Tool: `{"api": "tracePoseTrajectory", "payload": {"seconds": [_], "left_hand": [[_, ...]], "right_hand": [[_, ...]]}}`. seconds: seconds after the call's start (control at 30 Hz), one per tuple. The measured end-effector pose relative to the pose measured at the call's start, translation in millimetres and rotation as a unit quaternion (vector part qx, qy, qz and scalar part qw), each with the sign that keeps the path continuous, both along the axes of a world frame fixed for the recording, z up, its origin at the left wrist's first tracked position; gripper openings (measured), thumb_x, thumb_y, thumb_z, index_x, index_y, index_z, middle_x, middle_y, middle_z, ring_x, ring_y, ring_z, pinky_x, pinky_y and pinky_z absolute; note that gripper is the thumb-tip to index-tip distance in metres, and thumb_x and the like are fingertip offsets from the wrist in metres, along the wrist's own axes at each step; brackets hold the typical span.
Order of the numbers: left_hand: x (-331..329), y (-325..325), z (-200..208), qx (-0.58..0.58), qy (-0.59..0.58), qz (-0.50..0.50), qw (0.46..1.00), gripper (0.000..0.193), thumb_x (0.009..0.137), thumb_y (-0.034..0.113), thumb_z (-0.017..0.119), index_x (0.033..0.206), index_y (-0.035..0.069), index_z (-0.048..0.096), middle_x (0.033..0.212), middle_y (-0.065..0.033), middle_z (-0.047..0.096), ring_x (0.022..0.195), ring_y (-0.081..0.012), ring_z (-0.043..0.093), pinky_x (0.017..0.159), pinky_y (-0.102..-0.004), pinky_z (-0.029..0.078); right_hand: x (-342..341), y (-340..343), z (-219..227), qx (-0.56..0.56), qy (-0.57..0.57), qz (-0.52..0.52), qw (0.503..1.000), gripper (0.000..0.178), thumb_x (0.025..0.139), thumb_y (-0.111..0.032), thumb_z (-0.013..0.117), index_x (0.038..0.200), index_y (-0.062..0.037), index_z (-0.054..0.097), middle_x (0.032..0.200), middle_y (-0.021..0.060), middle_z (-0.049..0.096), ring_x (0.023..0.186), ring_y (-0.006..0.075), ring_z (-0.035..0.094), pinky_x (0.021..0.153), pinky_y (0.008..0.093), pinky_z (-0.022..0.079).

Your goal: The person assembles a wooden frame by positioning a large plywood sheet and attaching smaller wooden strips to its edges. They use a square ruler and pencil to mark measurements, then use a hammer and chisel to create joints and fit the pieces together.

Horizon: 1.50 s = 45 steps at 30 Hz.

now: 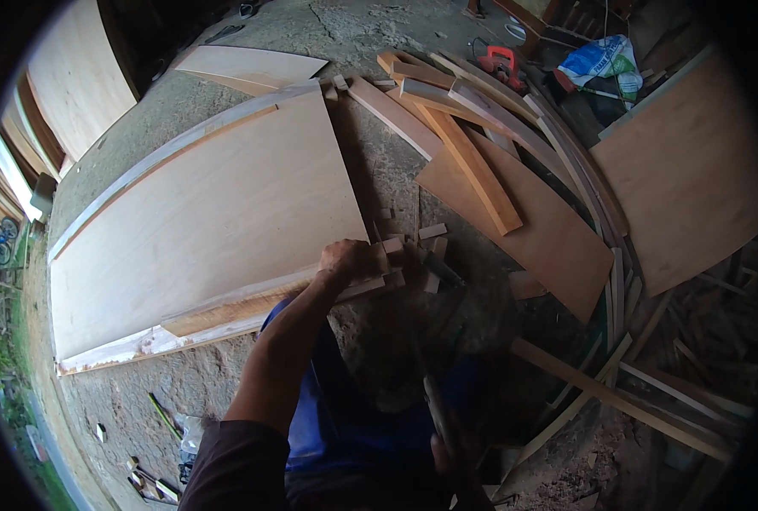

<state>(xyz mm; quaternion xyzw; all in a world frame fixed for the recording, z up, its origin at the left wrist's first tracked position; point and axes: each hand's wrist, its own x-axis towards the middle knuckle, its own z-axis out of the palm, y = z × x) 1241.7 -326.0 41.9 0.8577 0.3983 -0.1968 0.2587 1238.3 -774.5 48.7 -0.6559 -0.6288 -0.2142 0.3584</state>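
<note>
Two hands (343, 259), one red tool (510, 65)

Shadow blurs the bare right hand (442, 454). The left forearm (278, 362) partly hides a long brown wooden strip (225, 312).

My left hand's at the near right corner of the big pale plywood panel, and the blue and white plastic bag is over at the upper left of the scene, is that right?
Not quite: the head view shows the blue and white plastic bag at the upper right. Your left hand is at the near right corner of the big pale plywood panel.
</note>
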Motion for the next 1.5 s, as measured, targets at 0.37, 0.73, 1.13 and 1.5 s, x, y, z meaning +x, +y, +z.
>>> {"api": "tracePoseTrajectory", "payload": {"seconds": [0.37,0.73,1.13,1.5], "left_hand": [[-13.5,26.8,-29.1,-0.018,-0.014,0.013,1.0,0.059,0.066,0.059,0.083,0.108,0.02,0.074,0.104,-0.0072,0.075,0.102,-0.028,0.071,0.088,-0.0445,0.055],[-14.2,-0.4,-19.3,0.037,-0.06,0.015,0.997,0.058,0.07,0.056,0.08,0.114,0.02,0.072,0.106,-0.0085,0.075,0.105,-0.03,0.07,0.092,-0.0437,0.054],[1.4,-0.4,-19.5,0.029,-0.039,-0.013,0.999,0.057,0.071,0.058,0.078,0.112,0.019,0.073,0.108,-0.0114,0.074,0.106,-0.0312,0.07,0.091,-0.0454,0.055],[-8.2,19.7,-7.0,-0.022,0.006,-0.004,1.0,0.049,0.077,0.052,0.075,0.114,0.02,0.072,0.107,-0.009,0.075,0.103,-0.0287,0.072,0.089,-0.0429,0.056]], "right_hand": [[6.3,44.4,87.0,-0.274,0.439,0.012,0.855,0.057,0.09,-0.007,0.052,0.146,0.0041,0.046,0.136,0.0234,0.059,0.126,0.0324,0.059,0.103,0.0416,0.047],[57.1,209.9,-8.0,-0.173,0.527,0.004,0.832,0.052,0.092,-0.012,0.065,0.141,-0.0001,0.053,0.11,0.0189,0.07,0.089,0.0303,0.068,0.075,0.0387,0.053],[44.7,144.8,-0.4,-0.148,0.532,-0.017,0.833,0.056,0.09,-0.016,0.067,0.14,0.0032,0.052,0.111,0.0217,0.071,0.093,0.0369,0.071,0.078,0.0414,0.056],[-13.8,6.5,95.6,-0.392,0.485,-0.06,0.779,0.06,0.092,-0.013,0.058,0.149,-0.0018,0.045,0.144,0.0193,0.056,0.114,0.0291,0.067,0.093,0.04,0.053]]}}
